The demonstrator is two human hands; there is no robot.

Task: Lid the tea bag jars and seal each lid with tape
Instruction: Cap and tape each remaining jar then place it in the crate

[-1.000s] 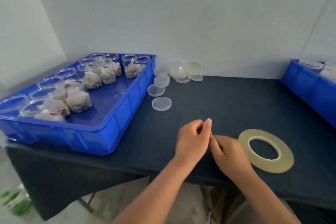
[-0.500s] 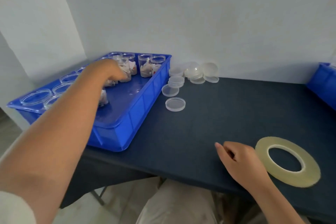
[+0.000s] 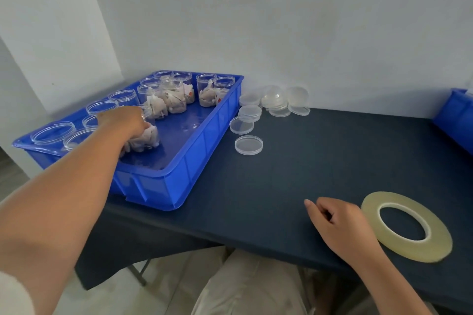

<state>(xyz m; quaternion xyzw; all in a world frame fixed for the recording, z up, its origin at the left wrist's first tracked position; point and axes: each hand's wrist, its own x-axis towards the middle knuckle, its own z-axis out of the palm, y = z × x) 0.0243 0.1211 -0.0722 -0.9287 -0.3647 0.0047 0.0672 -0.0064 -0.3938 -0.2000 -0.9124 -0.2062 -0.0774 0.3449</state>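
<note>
A blue tray [image 3: 179,181] on the left of the dark table holds several clear lidless jars of tea bags. My left hand [image 3: 122,120] reaches into the tray and grips one tea bag jar [image 3: 147,137] near its top. Several clear lids [image 3: 248,145] lie loose and stacked on the table to the right of the tray, up to the wall. A flat roll of yellowish tape [image 3: 407,227] lies near the front right. My right hand [image 3: 335,220] rests on the table just left of the roll, fingers loosely curled, holding nothing.
The dark blue table [image 3: 307,166] stands against a white wall. A second blue bin [image 3: 458,115] sits at the right edge. The table's front edge runs just below my right hand, with my lap beneath it.
My left hand left the table front, reached into the tray and now grips a tea bag jar nearer the front. The view has turned left. My right hand stays by the tape.
</note>
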